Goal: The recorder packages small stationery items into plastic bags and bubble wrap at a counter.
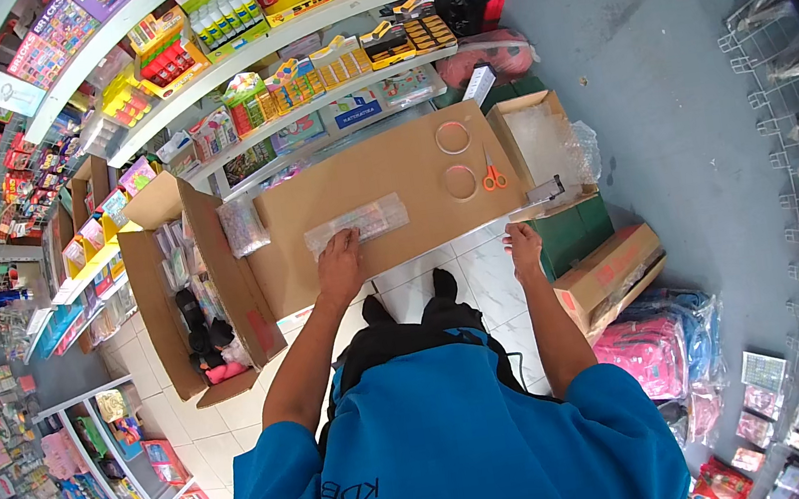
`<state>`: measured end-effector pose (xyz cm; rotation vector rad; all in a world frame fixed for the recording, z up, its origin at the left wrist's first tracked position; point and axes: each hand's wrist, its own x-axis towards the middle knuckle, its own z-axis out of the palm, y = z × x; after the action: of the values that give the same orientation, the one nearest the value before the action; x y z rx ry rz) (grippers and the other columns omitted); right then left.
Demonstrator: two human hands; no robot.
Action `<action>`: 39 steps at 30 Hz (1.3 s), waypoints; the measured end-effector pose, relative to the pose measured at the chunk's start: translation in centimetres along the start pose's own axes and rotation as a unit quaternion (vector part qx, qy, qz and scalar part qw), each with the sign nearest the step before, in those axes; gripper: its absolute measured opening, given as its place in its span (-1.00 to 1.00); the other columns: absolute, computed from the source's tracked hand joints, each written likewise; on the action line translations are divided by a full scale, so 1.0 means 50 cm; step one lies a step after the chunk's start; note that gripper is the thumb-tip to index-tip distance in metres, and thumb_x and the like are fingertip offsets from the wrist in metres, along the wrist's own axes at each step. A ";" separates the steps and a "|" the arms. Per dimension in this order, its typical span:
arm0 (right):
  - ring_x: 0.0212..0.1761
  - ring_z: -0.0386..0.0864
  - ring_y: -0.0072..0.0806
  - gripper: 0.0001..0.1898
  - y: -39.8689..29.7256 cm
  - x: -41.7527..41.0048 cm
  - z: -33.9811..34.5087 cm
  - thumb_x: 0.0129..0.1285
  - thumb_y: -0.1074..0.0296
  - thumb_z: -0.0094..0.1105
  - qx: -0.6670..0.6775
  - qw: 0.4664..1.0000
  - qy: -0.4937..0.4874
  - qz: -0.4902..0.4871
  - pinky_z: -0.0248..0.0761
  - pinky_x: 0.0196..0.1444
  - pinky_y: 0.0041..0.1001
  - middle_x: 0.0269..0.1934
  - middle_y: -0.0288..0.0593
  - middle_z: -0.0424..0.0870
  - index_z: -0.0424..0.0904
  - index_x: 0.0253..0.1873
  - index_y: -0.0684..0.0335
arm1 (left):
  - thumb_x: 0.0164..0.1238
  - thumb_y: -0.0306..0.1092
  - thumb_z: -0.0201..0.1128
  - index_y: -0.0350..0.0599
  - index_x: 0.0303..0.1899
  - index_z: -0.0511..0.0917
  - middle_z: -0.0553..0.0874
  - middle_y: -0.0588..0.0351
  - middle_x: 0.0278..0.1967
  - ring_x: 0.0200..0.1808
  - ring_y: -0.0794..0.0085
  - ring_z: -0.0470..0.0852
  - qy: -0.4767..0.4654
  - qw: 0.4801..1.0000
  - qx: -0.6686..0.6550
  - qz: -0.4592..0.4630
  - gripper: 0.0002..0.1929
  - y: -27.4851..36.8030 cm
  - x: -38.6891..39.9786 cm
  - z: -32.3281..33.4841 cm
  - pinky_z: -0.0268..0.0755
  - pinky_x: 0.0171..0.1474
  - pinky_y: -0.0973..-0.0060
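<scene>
A long flat package in clear bubble wrap (pixel 365 220) lies on a brown cardboard surface (pixel 405 173). My left hand (pixel 341 255) holds it down near its left end, fingers bent over the near edge. My right hand (pixel 522 242) is raised off the near right corner of the cardboard, its fingers curled; whether something thin is between them is not clear. Just beyond it, a dark-edged clear object (pixel 544 189), perhaps a tape cutter, juts over the corner. Orange-handled scissors (pixel 493 175) and two rolls of clear tape (pixel 454 137) lie at the cardboard's right end.
At left stands an open carton (pixel 255 299) holding packaged goods, with a clear packet (pixel 243 226) beside it. An open box with bubble wrap (pixel 544 143) and a green box (pixel 575 234) stand at right. Stocked shelves (pixel 337 8) line the far side; bagged backpacks (pixel 644 357) lie lower right.
</scene>
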<state>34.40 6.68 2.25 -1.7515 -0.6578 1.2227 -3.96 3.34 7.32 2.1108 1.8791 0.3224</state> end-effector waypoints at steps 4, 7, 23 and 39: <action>-0.37 0.57 -0.61 -0.82 -0.025 -0.037 0.016 0.32 0.25 0.20 0.021 1.000 0.003 0.012 0.41 -0.39 -0.61 -0.33 -0.35 0.62 0.63 -0.12 0.21 | 0.16 -0.41 0.29 -0.18 0.28 0.47 0.52 0.01 0.22 0.29 0.16 0.48 0.015 1.000 -0.010 0.002 -0.43 0.008 0.001 -0.002 0.44 0.21 0.14; -0.39 0.55 -0.60 -0.81 -0.052 -0.075 0.084 0.33 0.27 0.16 0.026 0.999 -0.038 0.000 0.41 -0.39 -0.57 -0.32 -0.32 0.63 0.63 -0.11 0.24 | 0.15 -0.40 0.29 -0.18 0.28 0.47 0.53 -0.04 0.21 0.26 0.08 0.50 0.033 0.999 -0.017 0.015 -0.42 -0.001 -0.001 0.008 0.46 0.19 0.12; -0.53 0.51 -0.68 -0.91 -0.074 -0.185 0.450 0.36 0.30 0.24 0.002 0.953 -0.284 0.104 0.30 -0.52 -0.64 -0.47 -0.39 0.59 0.60 -0.21 0.14 | 0.14 -0.45 0.26 -0.16 0.02 0.57 0.62 -0.02 0.13 0.18 0.07 0.58 0.042 0.997 -0.063 0.009 -0.65 -0.023 0.002 0.005 0.48 0.14 0.14; -0.60 0.47 -0.65 -0.89 -0.034 -0.177 0.481 0.34 0.32 0.25 -0.025 0.957 -0.263 0.122 0.28 -0.58 -0.62 -0.51 -0.36 0.58 0.62 -0.19 0.21 | 0.08 -0.54 0.21 -0.19 0.05 0.51 0.65 -0.11 0.03 0.11 -0.02 0.59 0.045 0.988 -0.148 -0.011 -0.59 -0.022 0.009 -0.014 0.49 0.13 0.14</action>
<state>8.96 8.96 4.63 -1.5826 -0.7938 1.8929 -5.19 3.93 7.56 1.9049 1.7730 0.6575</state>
